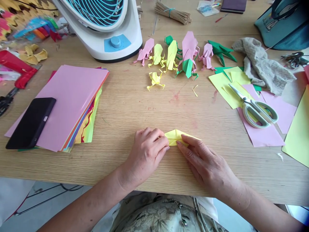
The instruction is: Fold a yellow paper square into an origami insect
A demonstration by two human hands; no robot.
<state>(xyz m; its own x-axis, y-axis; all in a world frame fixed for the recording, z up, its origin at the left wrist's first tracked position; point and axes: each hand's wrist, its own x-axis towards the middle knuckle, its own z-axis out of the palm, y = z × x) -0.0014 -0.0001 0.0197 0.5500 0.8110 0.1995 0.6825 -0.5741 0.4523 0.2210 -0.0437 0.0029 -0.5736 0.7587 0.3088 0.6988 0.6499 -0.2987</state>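
Observation:
A folded yellow piece of paper (174, 134) lies on the wooden table (135, 109) near its front edge. My left hand (149, 151) is closed on the paper's left end, its fingers bent over it and covering that part. On the right end, my right hand (205, 161) pinches the paper between thumb and fingers, with the fingertips on the lower fold. Farther back stand several folded paper frogs in pink, yellow and green; the nearest is a small yellow paper frog (155, 80).
To the left, a black phone (31, 122) rests on a stack of coloured paper (72, 93), behind which stands a white fan (118, 45). Scissors (256, 108) lie on loose sheets at the right, near a grey cloth (263, 62) and a teal bag (282, 29).

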